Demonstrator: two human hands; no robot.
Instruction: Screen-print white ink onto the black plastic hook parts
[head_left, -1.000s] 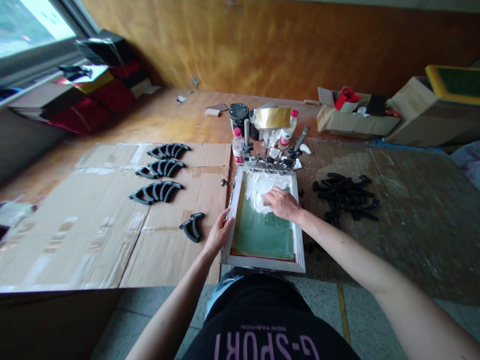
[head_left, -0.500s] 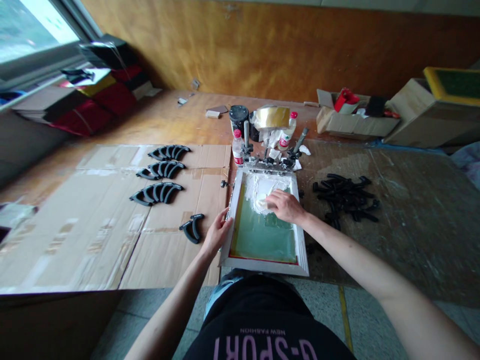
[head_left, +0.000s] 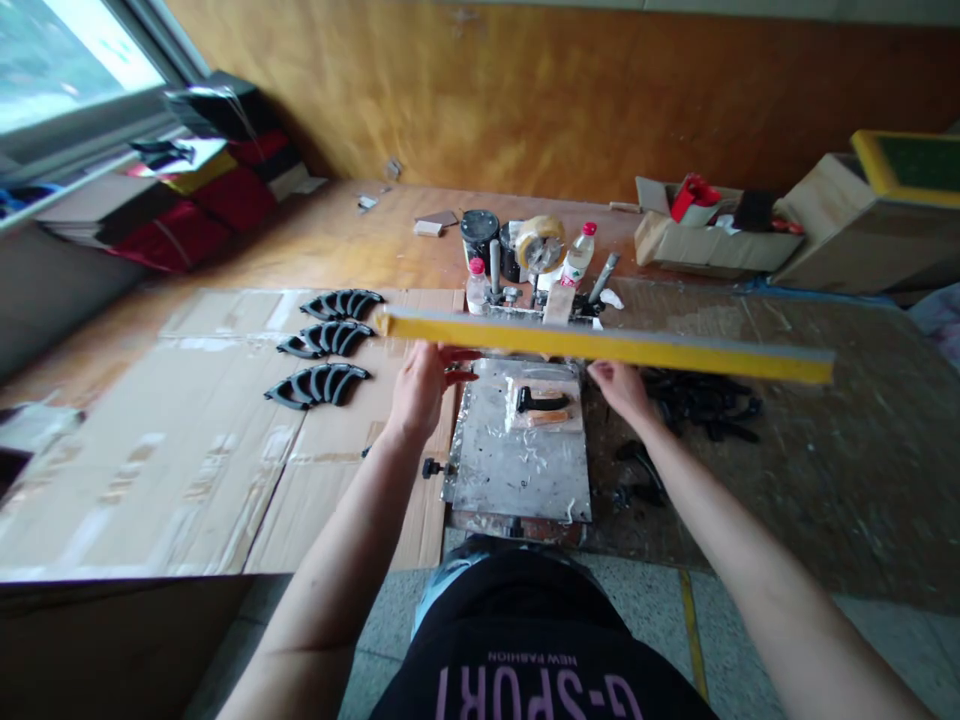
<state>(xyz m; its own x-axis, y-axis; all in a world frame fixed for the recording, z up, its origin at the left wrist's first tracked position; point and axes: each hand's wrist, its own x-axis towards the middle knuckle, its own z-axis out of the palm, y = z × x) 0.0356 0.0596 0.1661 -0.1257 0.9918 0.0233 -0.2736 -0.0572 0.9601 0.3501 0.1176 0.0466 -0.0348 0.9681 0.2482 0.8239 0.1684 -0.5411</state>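
Observation:
A screen-printing frame [head_left: 615, 345] is tilted up, seen edge-on as a long yellow and grey strip. Just under its left part is my left hand [head_left: 424, 390], fingers spread to the right; whether it touches the frame is unclear. My right hand [head_left: 619, 388] is below the strip, right of the metal base plate [head_left: 517, 480], its fingers curled together with hidden tips. On the plate, a black curved handle [head_left: 541, 400] lies in a pale holder [head_left: 514, 422]. Behind the strip a beige flat piece [head_left: 559, 303] sticks up.
Three rows of black curved handles [head_left: 319, 385] lie on cardboard [head_left: 187, 450] at left. A pile of black handles [head_left: 709, 405] is at right. Tape [head_left: 541, 245], bottles [head_left: 577, 255] and a black tub [head_left: 478, 235] stand behind. A cardboard box [head_left: 697, 245] sits back right.
The frame has swung up from lying flat, uncovering the plate and the black handle. My left hand has moved up, and my right hand has shifted right, off the white-smeared screen.

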